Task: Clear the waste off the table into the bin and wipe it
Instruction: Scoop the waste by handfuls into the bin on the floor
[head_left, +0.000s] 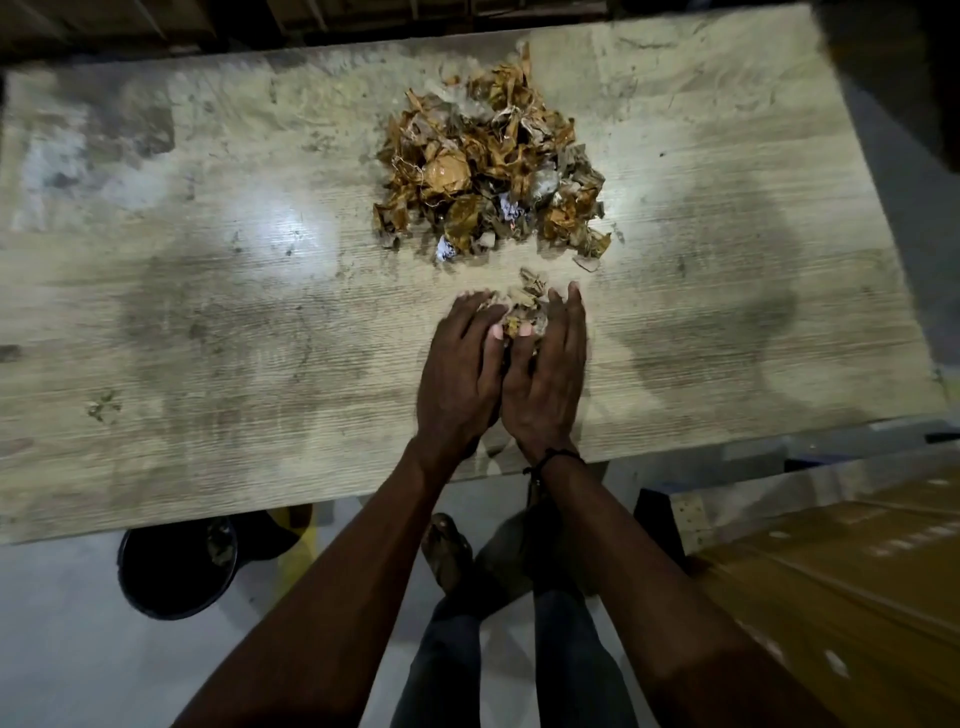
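1. Nearest, below the table's near edge, a black bin (176, 566) stands on the pale floor to the left of the person's legs; some scraps already lie inside it.
2. On the near half of the worn wooden table (208, 322), the left hand (460, 374) and right hand (545, 379) press side by side, cupped around a small clump of scraps (524, 312). Both hands grasp this clump between them, fingers curled over it.
3. Farther back, near the table's centre, lies the main waste pile (493, 176): torn brown and orange paper with threads and a few white bits, just beyond the clump.
4. The tabletop is smeared with dark stains and dust on the left and right.
5. Judged step: gathering a handful to carry off. The next move likely calls for lifting the clump without spilling and swinging it left and down to the bin. Wiping has not begun.
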